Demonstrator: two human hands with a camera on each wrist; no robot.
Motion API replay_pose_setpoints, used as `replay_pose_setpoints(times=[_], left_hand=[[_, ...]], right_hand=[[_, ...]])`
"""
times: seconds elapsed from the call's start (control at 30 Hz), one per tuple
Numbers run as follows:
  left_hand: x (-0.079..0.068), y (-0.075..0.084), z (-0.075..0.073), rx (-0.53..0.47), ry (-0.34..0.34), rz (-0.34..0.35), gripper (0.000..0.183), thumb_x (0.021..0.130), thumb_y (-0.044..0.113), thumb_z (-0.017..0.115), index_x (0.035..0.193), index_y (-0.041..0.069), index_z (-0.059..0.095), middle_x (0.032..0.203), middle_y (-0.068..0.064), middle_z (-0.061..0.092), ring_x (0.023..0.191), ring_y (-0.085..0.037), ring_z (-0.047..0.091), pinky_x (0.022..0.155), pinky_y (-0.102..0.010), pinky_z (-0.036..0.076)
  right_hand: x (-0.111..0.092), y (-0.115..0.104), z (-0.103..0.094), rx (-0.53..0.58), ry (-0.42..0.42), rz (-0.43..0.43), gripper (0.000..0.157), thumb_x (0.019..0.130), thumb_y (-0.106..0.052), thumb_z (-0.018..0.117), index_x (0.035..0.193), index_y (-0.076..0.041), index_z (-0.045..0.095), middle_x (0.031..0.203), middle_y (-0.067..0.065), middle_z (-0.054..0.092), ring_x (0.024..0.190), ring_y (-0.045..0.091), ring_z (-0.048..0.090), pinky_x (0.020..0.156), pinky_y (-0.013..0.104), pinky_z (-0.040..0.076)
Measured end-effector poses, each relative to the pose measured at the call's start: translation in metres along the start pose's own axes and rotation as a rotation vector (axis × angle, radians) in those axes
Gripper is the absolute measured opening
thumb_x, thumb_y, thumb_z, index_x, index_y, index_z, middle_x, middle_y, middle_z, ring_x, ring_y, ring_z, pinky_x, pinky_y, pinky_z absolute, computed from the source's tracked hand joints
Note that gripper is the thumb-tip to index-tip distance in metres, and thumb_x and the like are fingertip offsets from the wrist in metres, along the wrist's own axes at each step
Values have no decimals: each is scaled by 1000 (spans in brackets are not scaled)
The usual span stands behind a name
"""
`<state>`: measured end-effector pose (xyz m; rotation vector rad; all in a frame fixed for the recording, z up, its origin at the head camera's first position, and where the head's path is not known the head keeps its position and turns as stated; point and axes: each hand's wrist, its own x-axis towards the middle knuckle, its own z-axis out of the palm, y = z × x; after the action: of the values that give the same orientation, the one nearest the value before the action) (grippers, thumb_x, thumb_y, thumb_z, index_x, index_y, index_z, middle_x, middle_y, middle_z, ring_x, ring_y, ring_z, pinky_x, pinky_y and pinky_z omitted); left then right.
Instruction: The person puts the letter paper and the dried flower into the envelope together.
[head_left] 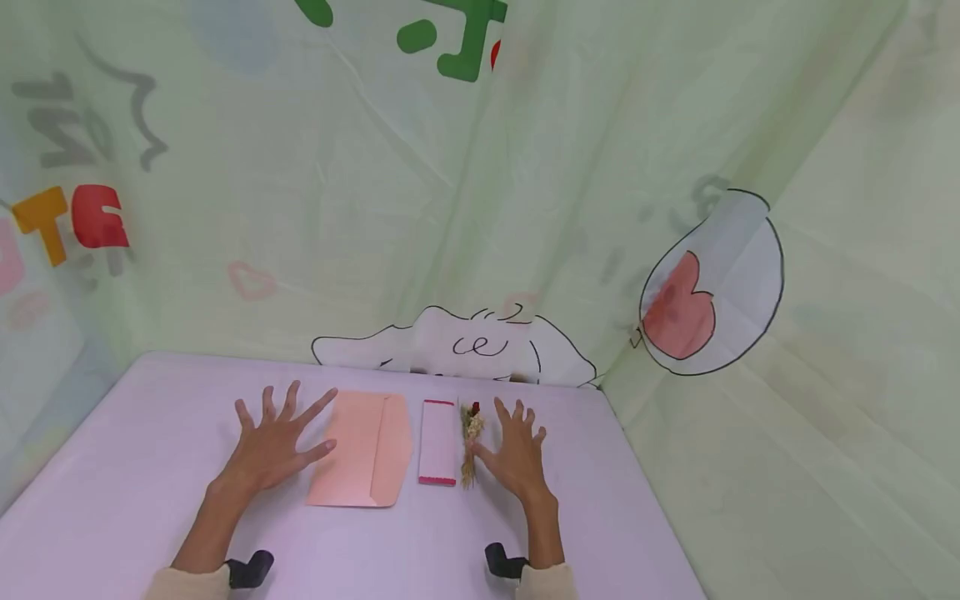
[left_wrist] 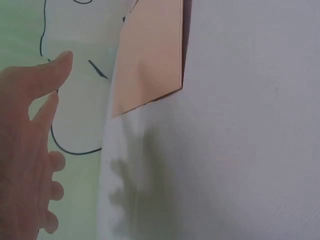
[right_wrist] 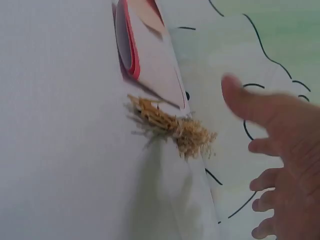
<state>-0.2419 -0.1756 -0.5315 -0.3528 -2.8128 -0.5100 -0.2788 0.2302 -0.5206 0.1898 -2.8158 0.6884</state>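
Note:
My left hand (head_left: 272, 446) hovers with spread fingers by the left edge of a peach envelope (head_left: 348, 450); its flap lies toward the right. To the envelope's right lies a folded pale pink paper (head_left: 438, 442) with red trim at both ends. Beside that is a small bunch of dried flowers (head_left: 475, 423) with a dark red bloom at the top. Fingers spread, my right hand (head_left: 517, 454) is just right of the bunch. In the right wrist view the dried bunch (right_wrist: 172, 126) lies below the folded paper (right_wrist: 152, 67). Neither hand holds anything.
The objects lie on a pale lilac table (head_left: 360, 550). Behind it and to the right hangs a light green printed curtain (head_left: 375, 208), meeting the table's back edge. Black wrist mounts (head_left: 251, 570) show at both sleeves.

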Motion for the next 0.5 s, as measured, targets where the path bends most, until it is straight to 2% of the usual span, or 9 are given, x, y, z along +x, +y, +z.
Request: replay_pose_setpoints(times=[0.13,0.23,0.3,0.37,0.5], left_hand=[[2,9,4,-14,5,18,80,98,65,67,167,34,42,170,-36,36,150,-76,30,110,-99,12],[3,16,9,-21,18,37,78,98,63,67,166,32,44,169,-35,38,149,-74,32,111,-98,14],[5,21,13,-20,35,59,76,98,61,68,165,31,47,167,-35,41,147,-73,36,110,-98,16],[5,27,18,-20,37,77,73,98,58,69,163,30,50,166,-35,43,146,-72,39,111,-98,18],[6,37,29,-14,28,105,69,98,55,71,161,30,54,164,-34,46,143,-71,44,109,-97,24]], right_hand=[[2,-7,4,47,83,7,65,97,-29,82,153,-4,61,157,32,57,145,54,54,115,75,43],[4,-16,7,13,155,-3,49,99,-27,81,142,-6,72,133,24,76,113,46,74,90,62,61],[5,-25,11,-10,216,-2,39,98,-26,81,131,-5,78,112,19,83,92,41,79,74,55,62],[7,-32,16,-11,264,24,29,98,-24,82,120,-5,83,93,13,84,76,34,77,63,47,58],[8,-50,27,26,293,105,20,96,-25,84,96,-5,86,74,7,79,66,26,73,61,42,54]])
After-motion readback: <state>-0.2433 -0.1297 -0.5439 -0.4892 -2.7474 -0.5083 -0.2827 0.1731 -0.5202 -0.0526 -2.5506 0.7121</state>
